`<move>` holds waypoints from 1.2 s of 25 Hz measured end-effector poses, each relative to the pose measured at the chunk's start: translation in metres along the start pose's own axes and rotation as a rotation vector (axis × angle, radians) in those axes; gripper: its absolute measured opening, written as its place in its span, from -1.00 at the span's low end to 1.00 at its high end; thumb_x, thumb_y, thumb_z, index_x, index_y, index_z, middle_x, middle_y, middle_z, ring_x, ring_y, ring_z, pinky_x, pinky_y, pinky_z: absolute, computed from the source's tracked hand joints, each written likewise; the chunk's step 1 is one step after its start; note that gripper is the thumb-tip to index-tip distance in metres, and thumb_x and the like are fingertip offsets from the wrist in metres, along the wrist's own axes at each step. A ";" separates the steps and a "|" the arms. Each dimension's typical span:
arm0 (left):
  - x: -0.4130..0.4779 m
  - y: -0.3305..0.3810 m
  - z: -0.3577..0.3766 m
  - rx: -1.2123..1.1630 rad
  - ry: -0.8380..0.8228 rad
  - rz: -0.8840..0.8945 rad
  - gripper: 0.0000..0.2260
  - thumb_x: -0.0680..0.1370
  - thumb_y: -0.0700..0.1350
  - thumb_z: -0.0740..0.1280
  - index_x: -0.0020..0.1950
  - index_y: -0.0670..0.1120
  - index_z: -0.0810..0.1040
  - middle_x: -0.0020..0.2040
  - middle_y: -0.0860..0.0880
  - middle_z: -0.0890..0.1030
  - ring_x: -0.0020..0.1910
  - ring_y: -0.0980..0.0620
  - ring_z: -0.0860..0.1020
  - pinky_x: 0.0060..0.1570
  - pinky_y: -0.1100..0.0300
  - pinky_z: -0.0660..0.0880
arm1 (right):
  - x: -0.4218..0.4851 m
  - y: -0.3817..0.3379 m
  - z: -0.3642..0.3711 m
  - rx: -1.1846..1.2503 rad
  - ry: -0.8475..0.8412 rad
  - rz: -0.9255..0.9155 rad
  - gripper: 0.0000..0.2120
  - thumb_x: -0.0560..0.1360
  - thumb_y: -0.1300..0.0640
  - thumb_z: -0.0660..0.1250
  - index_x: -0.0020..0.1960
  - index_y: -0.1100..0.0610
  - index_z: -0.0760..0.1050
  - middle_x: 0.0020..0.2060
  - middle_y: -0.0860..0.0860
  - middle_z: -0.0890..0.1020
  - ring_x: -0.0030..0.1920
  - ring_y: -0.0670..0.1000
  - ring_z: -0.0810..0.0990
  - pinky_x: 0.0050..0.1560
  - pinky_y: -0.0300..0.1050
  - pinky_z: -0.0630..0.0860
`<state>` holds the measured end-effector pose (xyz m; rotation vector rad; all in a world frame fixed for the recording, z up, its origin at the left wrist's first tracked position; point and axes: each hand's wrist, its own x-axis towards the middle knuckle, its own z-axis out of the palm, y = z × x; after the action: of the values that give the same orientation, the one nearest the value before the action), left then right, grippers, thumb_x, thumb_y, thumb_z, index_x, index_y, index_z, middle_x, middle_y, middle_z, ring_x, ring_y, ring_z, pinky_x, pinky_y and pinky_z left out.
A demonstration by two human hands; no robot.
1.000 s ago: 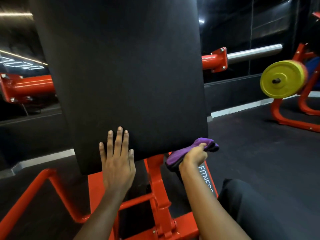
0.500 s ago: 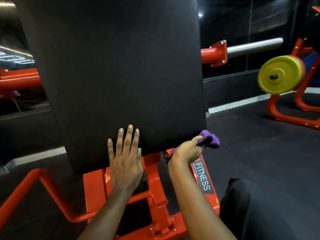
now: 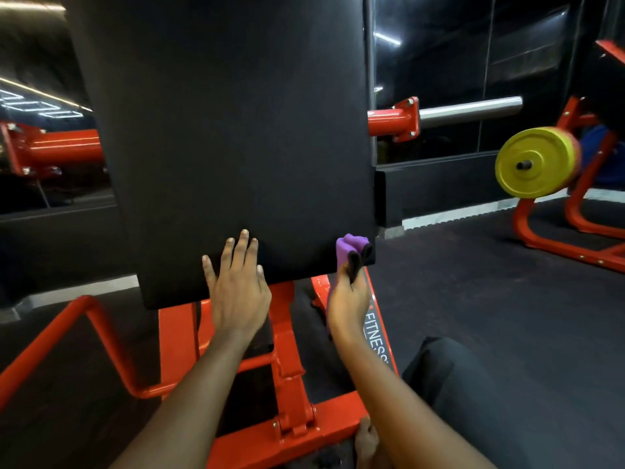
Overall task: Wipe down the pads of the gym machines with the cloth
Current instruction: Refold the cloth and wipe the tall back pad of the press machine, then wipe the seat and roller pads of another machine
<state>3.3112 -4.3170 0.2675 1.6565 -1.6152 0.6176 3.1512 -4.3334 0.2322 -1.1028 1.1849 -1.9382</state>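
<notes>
Purple cloth (image 3: 348, 253) is soft, light, floppy, so I'd judge it best bunched in the fist, not pinched by a corner. My right hand (image 3: 348, 299) grips it curled tight, the wad pushed against the lower right corner of the black back pad (image 3: 230, 130). My left hand (image 3: 238, 282) lies flat, fingers straight and close together, on the pad's bottom edge above the orange frame (image 3: 287, 353).

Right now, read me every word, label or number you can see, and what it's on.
"FITNESS": white letters on a dark strip on the orange frame, beside the right hand gripping the cloth, running down to the forearm.
Nothing else readable, yellow plate included.
</notes>
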 end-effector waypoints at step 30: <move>0.009 0.516 0.311 -0.977 -0.692 0.667 -0.87 0.53 -0.37 0.29 -0.07 -0.17 0.42 -0.16 -0.03 0.52 -0.25 0.08 0.43 -0.27 0.44 0.31 | 0.280 0.022 -0.502 -0.906 0.016 0.112 -0.55 0.46 -0.03 0.54 -0.28 0.14 0.30 -0.37 -0.03 0.43 -0.32 -0.01 0.51 -0.22 0.14 0.63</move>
<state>2.7576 -4.5344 0.1693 0.5771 -2.4165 -0.5071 2.5799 -4.3690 0.1795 -1.3870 2.1726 -1.3041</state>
